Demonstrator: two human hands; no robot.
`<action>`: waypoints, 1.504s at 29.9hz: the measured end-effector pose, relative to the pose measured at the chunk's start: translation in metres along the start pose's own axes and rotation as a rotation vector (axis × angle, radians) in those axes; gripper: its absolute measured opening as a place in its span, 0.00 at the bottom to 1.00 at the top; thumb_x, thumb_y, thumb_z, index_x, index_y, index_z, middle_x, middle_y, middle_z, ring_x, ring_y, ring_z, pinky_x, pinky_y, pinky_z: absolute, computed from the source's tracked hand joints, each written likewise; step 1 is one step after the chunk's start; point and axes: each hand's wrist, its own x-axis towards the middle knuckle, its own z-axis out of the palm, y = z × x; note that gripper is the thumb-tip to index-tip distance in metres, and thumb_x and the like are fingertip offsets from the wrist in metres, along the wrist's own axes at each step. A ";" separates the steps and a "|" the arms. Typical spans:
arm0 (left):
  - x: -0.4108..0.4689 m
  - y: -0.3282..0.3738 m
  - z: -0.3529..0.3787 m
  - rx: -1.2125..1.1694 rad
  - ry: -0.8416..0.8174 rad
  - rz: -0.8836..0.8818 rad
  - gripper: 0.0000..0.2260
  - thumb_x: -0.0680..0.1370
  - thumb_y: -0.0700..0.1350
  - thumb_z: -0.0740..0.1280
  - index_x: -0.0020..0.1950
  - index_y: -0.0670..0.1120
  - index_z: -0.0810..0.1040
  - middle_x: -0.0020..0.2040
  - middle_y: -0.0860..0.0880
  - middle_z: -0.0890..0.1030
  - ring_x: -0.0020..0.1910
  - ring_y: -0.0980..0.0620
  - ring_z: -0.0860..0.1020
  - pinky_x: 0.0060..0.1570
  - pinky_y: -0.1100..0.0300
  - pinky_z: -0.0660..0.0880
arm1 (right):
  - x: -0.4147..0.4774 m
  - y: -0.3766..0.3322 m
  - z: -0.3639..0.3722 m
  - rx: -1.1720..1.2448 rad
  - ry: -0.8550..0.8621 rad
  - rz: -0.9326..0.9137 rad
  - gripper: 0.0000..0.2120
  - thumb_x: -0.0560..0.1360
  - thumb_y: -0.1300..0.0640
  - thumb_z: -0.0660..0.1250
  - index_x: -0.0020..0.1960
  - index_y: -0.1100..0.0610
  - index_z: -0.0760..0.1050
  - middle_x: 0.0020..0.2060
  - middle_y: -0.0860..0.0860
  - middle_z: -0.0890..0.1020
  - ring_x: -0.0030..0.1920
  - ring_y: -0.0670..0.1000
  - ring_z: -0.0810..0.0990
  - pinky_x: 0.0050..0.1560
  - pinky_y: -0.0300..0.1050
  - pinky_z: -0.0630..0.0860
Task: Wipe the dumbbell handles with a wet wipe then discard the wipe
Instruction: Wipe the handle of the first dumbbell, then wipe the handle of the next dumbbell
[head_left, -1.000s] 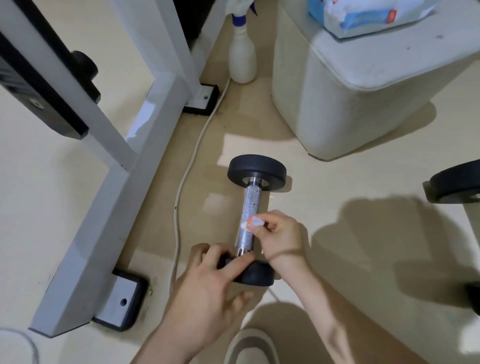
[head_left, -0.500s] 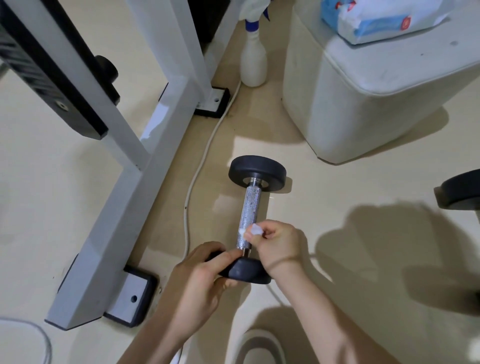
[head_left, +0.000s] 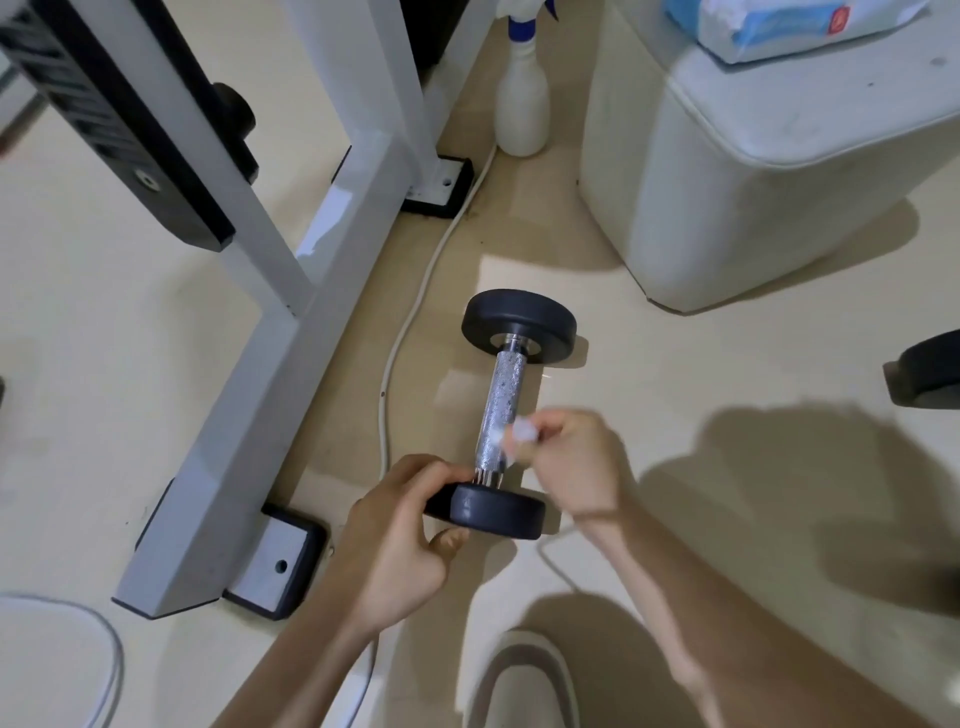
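Where the view begins at eight o'clock, a thin white cable (head_left: 104, 639) lies in a loop on the floor (head_left: 104, 415).

White metal frame (head_left: 249, 364): runs from eleven o'clock down to seven o'clock. A black bar (head_left: 114, 130) crosses its upper part. One black foot cap (head_left: 280, 561) is at the near end.

White cord (head_left: 410, 317): on the floor, just beside the frame, running from twelve o'clock toward six.

White spray bottle (head_left: 522, 104): upright at twelve o'clock, blue head partly out of view.

Left hand (head_left: 395, 540): at six o'clock of centre. Its fingers are curled round the near black head of the dumbbell (head_left: 519, 325) and grip it.

Dumbbell: at centre on the floor. The knurled metal handle (head_left: 501, 395) runs from six to twelve o'clock, with the far head toward the bottle.

Wet wipe (head_left: 511, 434): a small white wad, touching the lower part of the handle on its three o'clock side.

Right hand (head_left: 576, 467): blurred, at three o'clock of the handle. Its fingers are bent and pinch the wet wipe against the handle.

Pale shoe (head_left: 524, 680): at six o'clock, between the forearms.

White bin (head_left: 753, 182): at two o'clock, well apart from the dumbbell. A blue and white pack (head_left: 779, 26) lies on its lid.

Second black weight (head_left: 930, 374): at three o'clock, cut by the edge.
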 end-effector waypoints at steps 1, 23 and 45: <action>0.000 0.000 0.000 -0.007 -0.001 -0.001 0.22 0.66 0.41 0.72 0.56 0.60 0.74 0.53 0.62 0.75 0.52 0.62 0.75 0.52 0.64 0.73 | 0.011 -0.008 -0.003 0.000 0.058 -0.026 0.10 0.70 0.60 0.73 0.35 0.66 0.79 0.27 0.53 0.76 0.24 0.41 0.68 0.26 0.27 0.64; 0.019 0.050 0.003 0.376 -0.194 0.007 0.18 0.72 0.58 0.68 0.61 0.61 0.74 0.55 0.59 0.78 0.53 0.55 0.78 0.48 0.60 0.72 | -0.001 -0.033 -0.062 0.224 -0.351 0.210 0.09 0.76 0.61 0.67 0.39 0.58 0.83 0.30 0.52 0.76 0.29 0.45 0.71 0.31 0.32 0.68; 0.112 0.391 -0.084 -0.311 -0.586 0.405 0.08 0.72 0.33 0.72 0.47 0.43 0.82 0.33 0.47 0.79 0.33 0.53 0.77 0.38 0.64 0.75 | -0.118 -0.164 -0.377 0.159 -0.045 -0.248 0.08 0.71 0.70 0.69 0.44 0.59 0.82 0.34 0.52 0.78 0.33 0.45 0.74 0.33 0.35 0.71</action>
